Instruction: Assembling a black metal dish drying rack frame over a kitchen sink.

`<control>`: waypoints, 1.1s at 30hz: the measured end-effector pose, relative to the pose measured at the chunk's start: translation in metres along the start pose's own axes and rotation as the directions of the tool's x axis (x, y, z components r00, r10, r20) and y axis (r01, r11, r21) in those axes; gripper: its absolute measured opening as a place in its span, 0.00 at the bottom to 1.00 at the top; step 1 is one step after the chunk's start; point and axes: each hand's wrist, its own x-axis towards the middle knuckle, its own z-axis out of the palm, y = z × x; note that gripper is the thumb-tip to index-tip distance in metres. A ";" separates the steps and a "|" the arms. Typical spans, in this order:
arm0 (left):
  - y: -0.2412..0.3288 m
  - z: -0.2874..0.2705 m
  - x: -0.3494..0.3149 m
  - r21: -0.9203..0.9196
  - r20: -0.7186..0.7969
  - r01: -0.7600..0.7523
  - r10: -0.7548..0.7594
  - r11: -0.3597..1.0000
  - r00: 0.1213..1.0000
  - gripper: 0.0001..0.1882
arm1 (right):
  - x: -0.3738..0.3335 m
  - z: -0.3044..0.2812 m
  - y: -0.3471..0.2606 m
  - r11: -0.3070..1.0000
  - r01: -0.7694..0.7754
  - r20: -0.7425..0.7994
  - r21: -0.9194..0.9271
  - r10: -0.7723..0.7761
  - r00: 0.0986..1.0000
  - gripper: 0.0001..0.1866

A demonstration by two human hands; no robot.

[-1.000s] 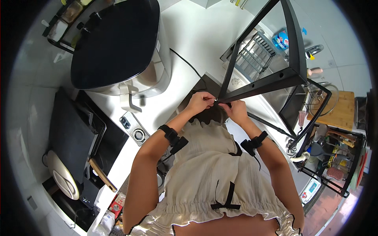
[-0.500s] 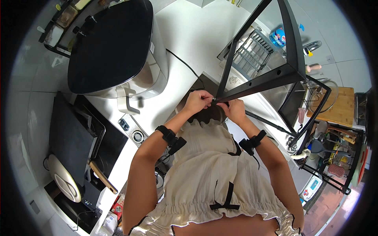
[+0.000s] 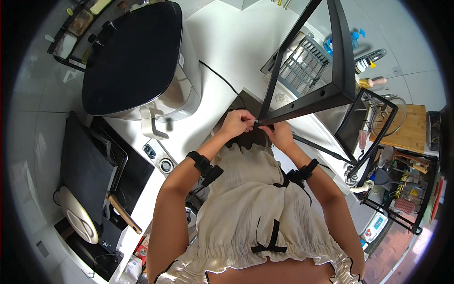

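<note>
A black metal frame (image 3: 307, 104) of square tubing, with small holes along one bar, rises in front of me and leans over the counter. At its lowest, nearest corner both hands meet. The fingertips of my left hand (image 3: 236, 124) are pinched together around a small silvery piece (image 3: 256, 121), too small to name, right against that corner. My right hand (image 3: 281, 136) grips the underside of the same corner, thumb toward the left hand and the other fingers mostly hidden. Black bands are strapped round both forearms.
Left of me stand a large appliance with a black lid (image 3: 135, 59) and a phone (image 3: 159, 156) on the white counter (image 3: 222, 33). Beyond the frame lie a sink with a grey drying rack (image 3: 302, 64) and a wooden board (image 3: 406, 127). A utensil rack (image 3: 402, 189) stands at right.
The black frame has turned slightly, its right-hand corner swinging left. My right hand has shifted a little with it. The left hand keeps its pinch in nearly the same place.
</note>
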 end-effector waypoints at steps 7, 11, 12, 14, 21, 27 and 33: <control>-0.002 0.002 0.000 -0.045 -0.009 0.029 -0.030 0.999 1.000 0.03 | -0.001 0.001 0.005 0.996 0.021 0.004 0.088 -0.022 1.000 0.13; -0.002 0.003 0.000 -0.060 -0.007 0.051 -0.052 0.997 0.999 0.04 | -0.001 0.001 0.005 0.994 0.001 0.019 0.111 -0.003 1.000 0.13; -0.002 0.003 0.000 -0.066 -0.008 0.050 -0.051 0.997 0.999 0.04 | -0.001 0.002 0.006 0.995 0.006 0.014 0.103 -0.008 1.000 0.13; -0.004 0.003 0.001 -0.046 -0.015 0.032 -0.032 0.998 0.999 0.04 | -0.002 0.003 0.007 0.995 0.011 0.008 0.094 -0.012 1.000 0.13; -0.004 0.005 0.002 0.075 -0.065 -0.075 0.080 0.994 0.995 0.03 | -0.002 0.003 0.007 0.999 0.042 -0.029 0.021 -0.041 0.999 0.12; -0.003 0.004 0.004 0.025 -0.041 -0.027 0.028 0.999 0.999 0.03 | -0.001 0.002 0.005 0.999 0.045 -0.039 0.030 -0.044 0.998 0.12; -0.002 0.005 0.003 -0.016 -0.037 0.010 -0.010 1.000 0.999 0.01 | 0.000 -0.001 0.001 0.998 0.031 -0.029 0.053 -0.030 0.999 0.12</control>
